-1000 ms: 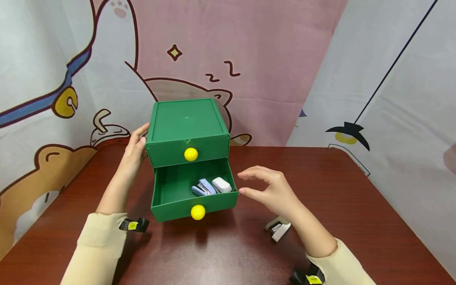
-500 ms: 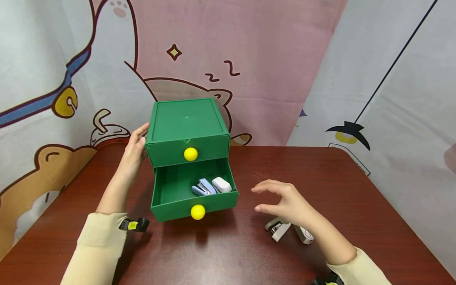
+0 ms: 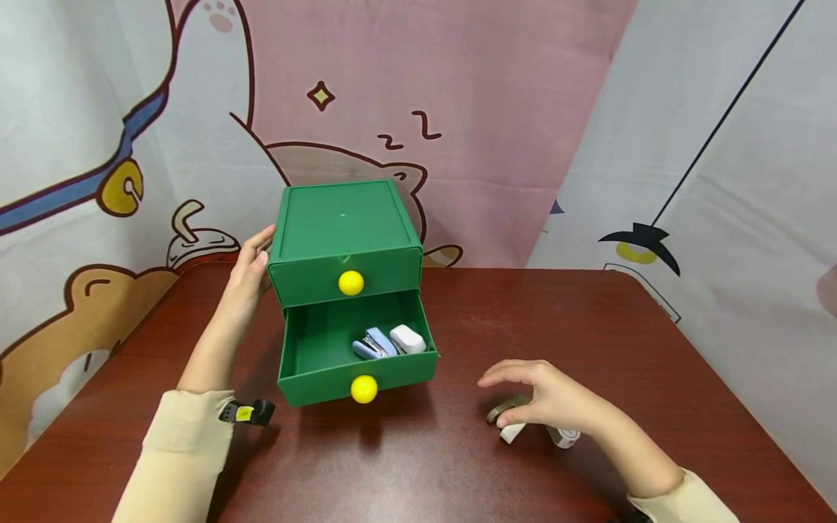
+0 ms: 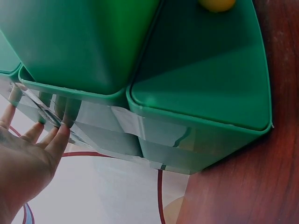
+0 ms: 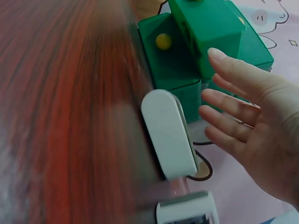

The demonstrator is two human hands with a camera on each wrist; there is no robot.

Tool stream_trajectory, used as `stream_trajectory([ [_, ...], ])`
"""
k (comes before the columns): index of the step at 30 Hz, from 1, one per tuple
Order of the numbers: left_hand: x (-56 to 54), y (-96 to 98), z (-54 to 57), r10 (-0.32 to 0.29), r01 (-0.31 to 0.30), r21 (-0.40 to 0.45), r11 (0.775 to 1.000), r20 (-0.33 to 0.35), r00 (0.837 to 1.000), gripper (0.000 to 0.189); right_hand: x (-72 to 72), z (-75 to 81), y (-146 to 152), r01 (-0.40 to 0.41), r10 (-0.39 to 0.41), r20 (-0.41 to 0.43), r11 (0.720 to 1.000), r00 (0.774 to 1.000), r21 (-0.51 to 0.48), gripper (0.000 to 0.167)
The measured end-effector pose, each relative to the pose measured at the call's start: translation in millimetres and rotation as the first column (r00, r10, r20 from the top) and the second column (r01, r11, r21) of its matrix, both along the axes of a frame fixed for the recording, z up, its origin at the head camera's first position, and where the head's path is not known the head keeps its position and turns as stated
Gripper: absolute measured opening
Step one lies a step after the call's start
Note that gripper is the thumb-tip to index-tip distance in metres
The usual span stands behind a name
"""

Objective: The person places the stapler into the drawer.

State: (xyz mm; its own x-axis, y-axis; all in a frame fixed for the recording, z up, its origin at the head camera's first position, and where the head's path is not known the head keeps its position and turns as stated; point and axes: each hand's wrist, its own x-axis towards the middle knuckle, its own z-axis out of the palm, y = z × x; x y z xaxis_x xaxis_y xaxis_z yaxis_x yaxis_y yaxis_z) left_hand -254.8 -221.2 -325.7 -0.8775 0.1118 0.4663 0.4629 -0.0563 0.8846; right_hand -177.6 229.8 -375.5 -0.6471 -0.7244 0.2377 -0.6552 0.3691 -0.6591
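Stapler (image 3: 513, 434) nr R fingers (image 3: 513, 373); L fingers (image 3: 251, 250) touch grn cabinet (image 3: 343, 221).

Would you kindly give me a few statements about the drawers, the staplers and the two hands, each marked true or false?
1. The left hand touches the side of the green drawer unit. True.
2. The lower drawer is closed. False: it is pulled open.
3. The blue stapler lies in the lower drawer beside a white object. True.
4. The right hand is gripping the pale stapler. False: the right wrist view shows its fingers holding nothing.
5. The upper drawer has a yellow knob. True.
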Motion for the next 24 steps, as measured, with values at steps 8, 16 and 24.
stream_trajectory([
  [8,0.4,0.6,0.4,0.004,-0.004,-0.002,1.0,0.004,1.0,0.052,0.8,-7.9,12.9,-0.048,0.041,0.082,0.995,0.996,0.083,0.046],
  [16,1.0,1.1,1.2,0.006,-0.006,0.003,1.0,0.011,1.0,0.054,1.9,-10.9,13.0,-0.075,0.064,0.089,0.989,0.994,0.131,0.045],
  [24,1.0,1.1,1.0,0.005,-0.005,0.009,1.0,0.015,1.0,0.053,2.3,-14.0,12.0,-0.079,0.059,0.121,0.982,0.991,0.169,0.047],
])
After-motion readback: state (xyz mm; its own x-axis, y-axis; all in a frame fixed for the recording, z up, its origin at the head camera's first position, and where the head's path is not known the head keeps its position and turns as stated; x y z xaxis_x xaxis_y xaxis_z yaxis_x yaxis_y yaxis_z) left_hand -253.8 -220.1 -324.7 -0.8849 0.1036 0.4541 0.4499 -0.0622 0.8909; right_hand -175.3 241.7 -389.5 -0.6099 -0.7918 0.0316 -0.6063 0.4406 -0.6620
